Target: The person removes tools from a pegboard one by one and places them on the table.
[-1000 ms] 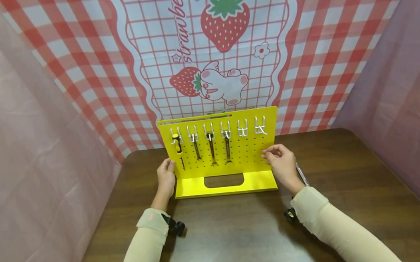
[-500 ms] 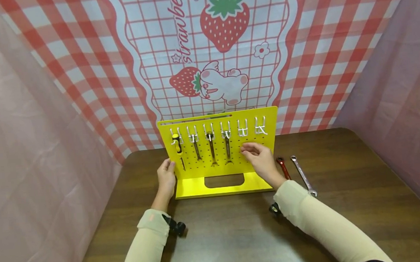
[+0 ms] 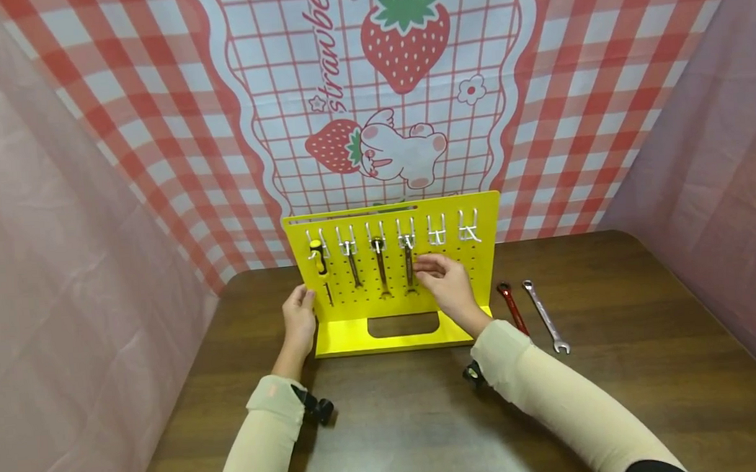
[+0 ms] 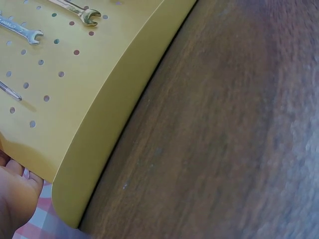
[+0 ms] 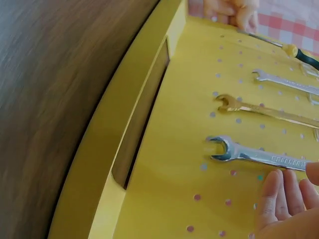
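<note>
A yellow pegboard [image 3: 349, 295] stands upright on the table. My left hand [image 3: 299, 320] grips its left edge. My right hand [image 3: 447, 282] is at the rightmost hanging wrench [image 5: 264, 155], a silver one. Its fingers lie along one side of the shank and the thumb is near the other; in the right wrist view the fingers look fairly straight, and a firm hold does not show. Further left hang a gold-tinted wrench [image 5: 274, 113], a smaller silver wrench [image 5: 284, 82] and a yellow-and-black screwdriver [image 3: 319, 260].
Two white hooks [image 3: 437, 230] on the board's right carry no tools. A red wrench [image 3: 512, 307] and a silver wrench [image 3: 547, 318] lie on the wooden table [image 3: 402, 422] right of the board. A checked strawberry cloth [image 3: 405, 148] hangs behind.
My right hand has moved left across the board, from its right edge to the rightmost hanging wrench. The two wrenches on the table have come into view. My left hand stays put.
</note>
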Demonstrator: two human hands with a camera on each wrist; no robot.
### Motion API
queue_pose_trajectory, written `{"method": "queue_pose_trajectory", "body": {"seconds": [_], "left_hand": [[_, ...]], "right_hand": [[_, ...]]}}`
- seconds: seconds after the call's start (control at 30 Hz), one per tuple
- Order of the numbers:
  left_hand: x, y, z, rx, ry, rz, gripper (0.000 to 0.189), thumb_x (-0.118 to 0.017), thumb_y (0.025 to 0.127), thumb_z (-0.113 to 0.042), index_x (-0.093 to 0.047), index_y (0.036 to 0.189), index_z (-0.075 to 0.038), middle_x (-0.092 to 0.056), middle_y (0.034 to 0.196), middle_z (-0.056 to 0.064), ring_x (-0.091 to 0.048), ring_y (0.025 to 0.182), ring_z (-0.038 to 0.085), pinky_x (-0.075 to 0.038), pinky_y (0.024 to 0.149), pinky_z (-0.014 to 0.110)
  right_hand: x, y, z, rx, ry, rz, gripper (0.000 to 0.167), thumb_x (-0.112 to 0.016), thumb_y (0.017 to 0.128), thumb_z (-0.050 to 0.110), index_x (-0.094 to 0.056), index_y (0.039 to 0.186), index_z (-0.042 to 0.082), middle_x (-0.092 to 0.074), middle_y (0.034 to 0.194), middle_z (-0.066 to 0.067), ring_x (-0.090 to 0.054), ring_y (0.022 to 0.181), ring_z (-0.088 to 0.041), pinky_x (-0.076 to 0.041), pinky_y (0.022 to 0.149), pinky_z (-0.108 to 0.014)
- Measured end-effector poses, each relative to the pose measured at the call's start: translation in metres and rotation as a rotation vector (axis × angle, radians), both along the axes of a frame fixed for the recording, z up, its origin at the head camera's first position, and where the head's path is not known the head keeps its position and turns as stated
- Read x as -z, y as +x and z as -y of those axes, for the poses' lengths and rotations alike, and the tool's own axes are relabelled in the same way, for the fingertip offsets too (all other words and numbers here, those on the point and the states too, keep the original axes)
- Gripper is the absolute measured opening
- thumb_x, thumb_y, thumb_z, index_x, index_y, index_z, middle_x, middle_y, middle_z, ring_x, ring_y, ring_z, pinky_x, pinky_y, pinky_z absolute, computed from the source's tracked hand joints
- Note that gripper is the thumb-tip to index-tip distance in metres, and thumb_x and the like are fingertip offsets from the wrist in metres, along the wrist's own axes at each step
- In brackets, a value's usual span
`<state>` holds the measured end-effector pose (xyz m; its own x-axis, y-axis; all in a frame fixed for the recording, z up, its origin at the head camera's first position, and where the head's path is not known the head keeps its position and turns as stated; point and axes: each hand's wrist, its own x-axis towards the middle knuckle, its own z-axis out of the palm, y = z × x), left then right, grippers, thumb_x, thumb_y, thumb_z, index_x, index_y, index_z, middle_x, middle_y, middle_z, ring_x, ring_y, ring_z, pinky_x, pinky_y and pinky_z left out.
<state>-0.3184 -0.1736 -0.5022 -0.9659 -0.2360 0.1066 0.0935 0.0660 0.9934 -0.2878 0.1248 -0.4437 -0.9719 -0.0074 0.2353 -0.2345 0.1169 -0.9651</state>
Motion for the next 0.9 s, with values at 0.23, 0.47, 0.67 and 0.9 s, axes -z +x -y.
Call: {"method": "queue_pose_trajectory", "body": {"seconds": [0.23,0.47,0.67,0.9], "left_hand": [[-0.001,0.0,0.0,-0.005,0.001,-0.004,0.028,-0.048,0.108,-0.015,-0.064,0.12,0.004,-0.056,0.096,0.009,-0.047,0.09,0.022,-0.042,0.079,0.033],[-0.002,0.001,-0.001,-0.012,-0.001,-0.001,0.028,-0.048,0.108,-0.015,-0.064,0.121,0.003,-0.057,0.096,0.009,-0.048,0.089,0.021,-0.042,0.078,0.032],[-0.002,0.002,-0.001,-0.009,-0.003,-0.002,0.028,-0.048,0.108,-0.014,-0.064,0.121,0.005,-0.058,0.099,0.01,-0.047,0.092,0.023,-0.041,0.079,0.031],[-0.002,0.003,-0.001,-0.012,-0.004,-0.026,0.026,-0.048,0.107,-0.011,-0.064,0.119,0.007,-0.057,0.096,0.009,-0.047,0.09,0.022,-0.041,0.077,0.03]], "right_hand": [[-0.007,-0.003,0.015,-0.003,-0.053,0.053,0.029,-0.065,0.095,0.0,-0.064,0.124,-0.006,-0.066,0.112,-0.022,-0.065,0.101,-0.028,-0.054,0.082,-0.026],[-0.008,-0.003,0.024,-0.023,-0.066,0.073,0.029,-0.066,0.093,-0.002,-0.064,0.121,-0.007,-0.065,0.111,-0.02,-0.064,0.093,-0.021,-0.056,0.078,-0.029],[-0.003,-0.003,0.022,-0.007,-0.028,0.086,0.026,-0.068,0.096,0.006,-0.066,0.12,-0.005,-0.065,0.109,-0.016,-0.063,0.094,-0.022,-0.057,0.08,-0.038],[-0.002,0.0,0.016,-0.016,-0.028,0.12,0.026,-0.067,0.099,0.013,-0.067,0.119,-0.003,-0.065,0.109,-0.013,-0.06,0.095,-0.021,-0.055,0.087,-0.046]]}}
